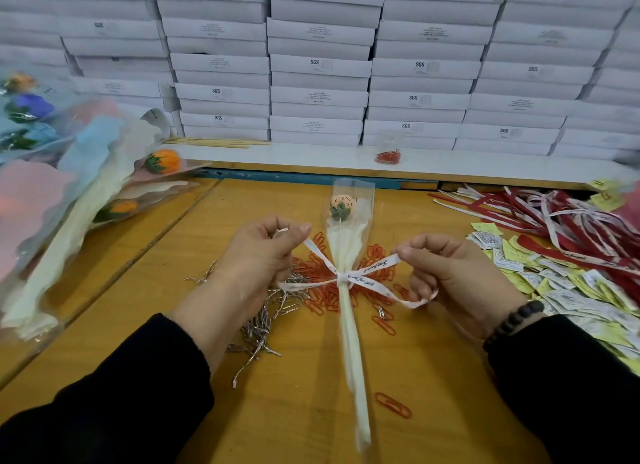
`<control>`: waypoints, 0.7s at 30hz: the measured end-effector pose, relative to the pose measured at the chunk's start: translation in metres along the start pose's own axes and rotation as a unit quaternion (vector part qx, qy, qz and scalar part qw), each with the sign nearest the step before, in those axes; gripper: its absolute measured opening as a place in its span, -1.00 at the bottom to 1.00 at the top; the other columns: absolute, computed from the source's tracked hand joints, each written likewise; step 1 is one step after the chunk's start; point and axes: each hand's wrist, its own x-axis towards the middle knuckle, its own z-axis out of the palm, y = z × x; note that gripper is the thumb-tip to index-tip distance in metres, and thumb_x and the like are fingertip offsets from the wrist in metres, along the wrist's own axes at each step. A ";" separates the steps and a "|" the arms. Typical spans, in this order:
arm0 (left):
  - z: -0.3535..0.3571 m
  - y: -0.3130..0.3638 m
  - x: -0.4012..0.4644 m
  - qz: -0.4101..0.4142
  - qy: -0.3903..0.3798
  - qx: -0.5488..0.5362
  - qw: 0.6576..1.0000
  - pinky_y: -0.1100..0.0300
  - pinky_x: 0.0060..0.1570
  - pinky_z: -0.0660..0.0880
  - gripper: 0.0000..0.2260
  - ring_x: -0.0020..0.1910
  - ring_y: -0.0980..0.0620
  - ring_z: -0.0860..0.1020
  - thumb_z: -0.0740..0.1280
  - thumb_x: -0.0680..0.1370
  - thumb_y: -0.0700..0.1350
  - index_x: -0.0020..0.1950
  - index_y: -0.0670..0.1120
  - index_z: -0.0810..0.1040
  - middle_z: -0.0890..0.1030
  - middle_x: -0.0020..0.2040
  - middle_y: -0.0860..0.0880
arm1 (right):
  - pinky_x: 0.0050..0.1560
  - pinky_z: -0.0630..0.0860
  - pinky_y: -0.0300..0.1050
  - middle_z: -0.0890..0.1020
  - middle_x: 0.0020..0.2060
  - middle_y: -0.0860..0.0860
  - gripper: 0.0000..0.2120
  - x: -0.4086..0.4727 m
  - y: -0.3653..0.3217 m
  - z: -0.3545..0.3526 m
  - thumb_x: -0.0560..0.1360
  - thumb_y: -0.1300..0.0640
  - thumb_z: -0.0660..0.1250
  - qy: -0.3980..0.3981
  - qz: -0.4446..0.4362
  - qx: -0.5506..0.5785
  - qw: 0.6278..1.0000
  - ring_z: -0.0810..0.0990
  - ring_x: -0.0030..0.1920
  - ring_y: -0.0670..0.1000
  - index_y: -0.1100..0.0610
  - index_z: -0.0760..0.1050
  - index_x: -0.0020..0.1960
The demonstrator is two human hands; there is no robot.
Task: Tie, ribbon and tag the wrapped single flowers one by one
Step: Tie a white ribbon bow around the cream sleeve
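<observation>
- Right now the wrapped flower [349, 255] lies lengthwise on the wooden table [433, 377], bloom away from the person, over scattered red paper clips [320, 290].
- A white printed ribbon [341, 278] is knotted around its neck; the bow looks nearly drawn tight.
- The left hand [258, 255] pinches the loop left of the flower, and the right hand [446, 273] pinches the loop to its right.
- I see no tag on it yet; the tags [554, 276] lie right of the flower, with loose ribbons [554, 217] beyond them.
- More wrapped flowers [86, 186] lie piled far left of it; I cannot tell whether they are finished.
</observation>
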 end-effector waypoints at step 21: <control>0.011 0.000 -0.007 0.089 -0.111 0.483 0.864 0.28 -0.07 0.42 -0.86 -0.13 0.19 0.52 0.47 0.41 -0.10 -0.06 0.03 0.60 0.57 -0.23 0.17 | 0.13 0.25 -0.11 0.57 -0.20 -0.18 -0.79 0.002 0.016 0.028 0.44 -0.19 0.27 -0.003 -0.196 -0.603 0.773 0.44 -0.08 -0.14 -0.10 0.54 -0.03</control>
